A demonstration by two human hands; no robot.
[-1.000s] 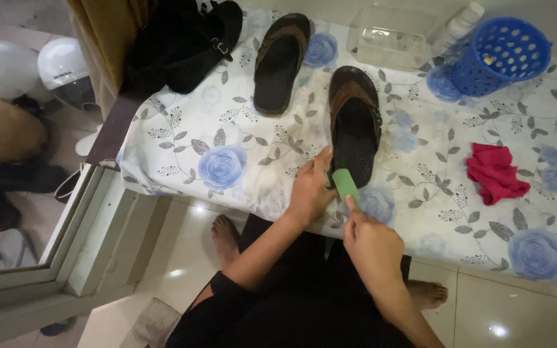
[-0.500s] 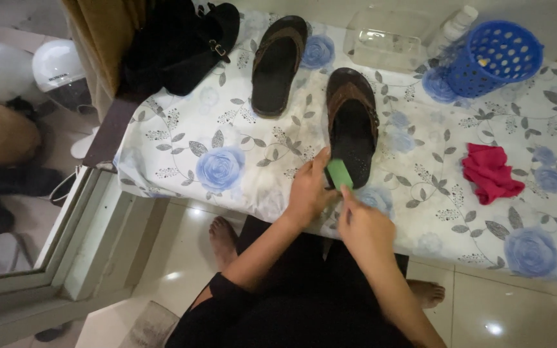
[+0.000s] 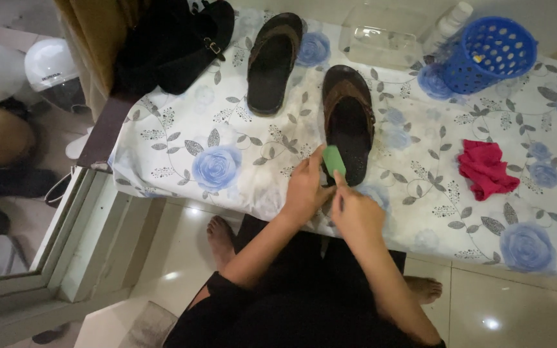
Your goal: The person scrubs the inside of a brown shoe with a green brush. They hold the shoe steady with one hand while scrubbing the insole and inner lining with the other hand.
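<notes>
A dark brown sandal (image 3: 349, 119) lies on the flower-patterned cloth (image 3: 227, 138), heel toward me. My left hand (image 3: 305, 187) rests at its heel, fingers curled by the sole's edge. My right hand (image 3: 354, 212) pinches a small green block (image 3: 334, 160), like a sponge or eraser, and presses it against the heel of the sandal. A second brown sandal (image 3: 273, 61) lies farther back to the left, untouched.
A blue perforated basket (image 3: 488, 55), a clear plastic box (image 3: 381, 38) and a white bottle (image 3: 449, 22) stand at the back. A red cloth (image 3: 485, 169) lies at the right. A black bag (image 3: 172, 42) sits at the back left. My bare feet (image 3: 220, 238) are on the tiled floor.
My right hand has carried the green block up from the table's edge to the sandal's heel. My left hand has stayed at the heel.
</notes>
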